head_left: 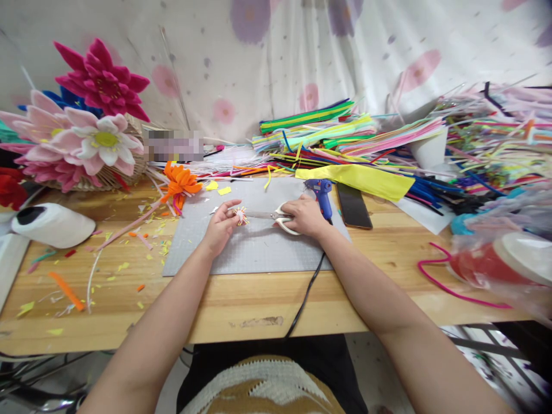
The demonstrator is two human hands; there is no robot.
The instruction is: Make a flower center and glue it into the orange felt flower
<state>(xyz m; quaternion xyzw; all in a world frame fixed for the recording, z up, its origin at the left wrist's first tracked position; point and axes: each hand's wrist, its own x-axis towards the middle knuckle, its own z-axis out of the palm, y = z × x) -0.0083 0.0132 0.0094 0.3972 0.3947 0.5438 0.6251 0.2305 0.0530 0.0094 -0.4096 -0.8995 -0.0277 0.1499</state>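
Note:
Above the grey cutting mat (259,259), my left hand (222,227) pinches a small white flower piece (241,216) with orange-tipped strands fanning out. My right hand (302,215) is wrapped round the white handles of a pair of scissors (284,223). The blades point left and their tips reach the flower piece; whether they are cutting into it is too small to tell. Just beyond my right hand lies a blue glue gun (321,195), its black cord running down over the table edge.
Bundles of coloured pipe cleaners (328,135) pile along the back. A dark phone (353,206) lies right of the mat. On the left are an orange flower (179,184), a white thread spool (54,225), felt-like flowers (101,141) and scattered scraps. A plastic-wrapped red container (483,264) sits right.

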